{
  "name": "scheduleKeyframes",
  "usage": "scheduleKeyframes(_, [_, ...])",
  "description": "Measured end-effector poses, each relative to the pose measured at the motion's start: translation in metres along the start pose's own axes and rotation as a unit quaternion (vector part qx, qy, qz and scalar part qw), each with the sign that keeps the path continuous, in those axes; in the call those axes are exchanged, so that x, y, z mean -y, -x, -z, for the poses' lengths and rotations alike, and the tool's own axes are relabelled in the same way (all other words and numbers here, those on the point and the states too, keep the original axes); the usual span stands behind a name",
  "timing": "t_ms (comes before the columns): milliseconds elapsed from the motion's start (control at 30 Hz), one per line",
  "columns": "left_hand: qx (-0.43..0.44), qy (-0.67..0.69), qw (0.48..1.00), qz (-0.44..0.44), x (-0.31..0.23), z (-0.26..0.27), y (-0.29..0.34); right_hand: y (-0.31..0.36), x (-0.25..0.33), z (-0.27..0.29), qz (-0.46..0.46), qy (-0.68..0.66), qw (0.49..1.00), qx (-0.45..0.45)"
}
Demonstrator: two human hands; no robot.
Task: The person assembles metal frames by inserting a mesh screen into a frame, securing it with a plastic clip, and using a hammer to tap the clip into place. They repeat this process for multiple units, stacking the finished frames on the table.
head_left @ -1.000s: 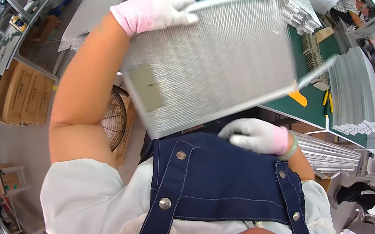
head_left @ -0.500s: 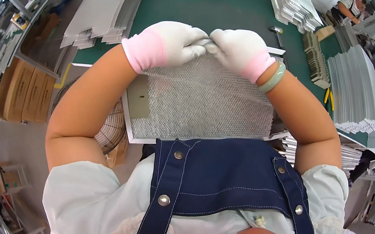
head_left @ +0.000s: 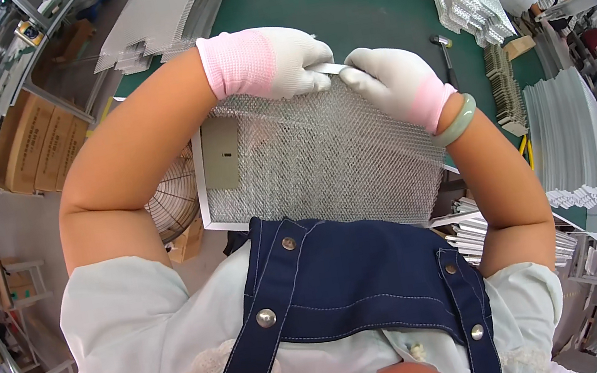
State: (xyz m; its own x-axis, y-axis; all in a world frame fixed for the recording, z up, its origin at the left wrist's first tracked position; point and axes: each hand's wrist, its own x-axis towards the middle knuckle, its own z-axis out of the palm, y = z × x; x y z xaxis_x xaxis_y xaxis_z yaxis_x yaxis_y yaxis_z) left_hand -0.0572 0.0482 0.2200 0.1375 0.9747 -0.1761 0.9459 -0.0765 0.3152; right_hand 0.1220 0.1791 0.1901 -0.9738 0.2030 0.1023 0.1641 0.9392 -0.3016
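Head view showed the left hand (head_left: 294,58) and right hand (head_left: 391,82) pinched on a thin white strip (head_left: 329,68), close but apart, with the shiny mesh panel (head_left: 319,167) just under them; if one hand pushed too hard, the strip might have bent or the panel slid

Print (head_left: 23,139) on the brown cartons (head_left: 35,152) is illegible.

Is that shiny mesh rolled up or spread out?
Spread out: the shiny mesh shows as one wide sheet, with white frame along its left edge.
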Motion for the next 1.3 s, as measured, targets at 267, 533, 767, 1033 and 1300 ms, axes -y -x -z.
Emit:
scheduleKeyframes(267, [-0.082, -0.058, 0.995, -0.006, -0.003, -0.016, 0.002, 0.011, -0.009, -0.013, 0.051, 0.087, 0.987, -0.125])
scheduleKeyframes(533, [-0.097, -0.076, 0.992, -0.013, -0.012, -0.014, -0.006, 0.019, -0.015, -0.006, 0.032, 0.069, 0.99, -0.12])
scheduleKeyframes(767, [-0.134, -0.064, 0.987, -0.055, -0.001, -0.025, -0.009, 0.046, -0.03, 0.004, 0.032, 0.094, 0.985, -0.138])
scheduleKeyframes(1033, [-0.173, -0.12, 0.976, -0.049, -0.031, -0.03, -0.027, 0.044, -0.026, 0.013, 0.073, 0.06, 0.982, -0.162])
scheduleKeyframes(1300, [-0.146, -0.07, 0.984, -0.071, -0.029, -0.034, -0.029, 0.051, -0.023, 0.013, -0.012, 0.048, 0.997, -0.058])
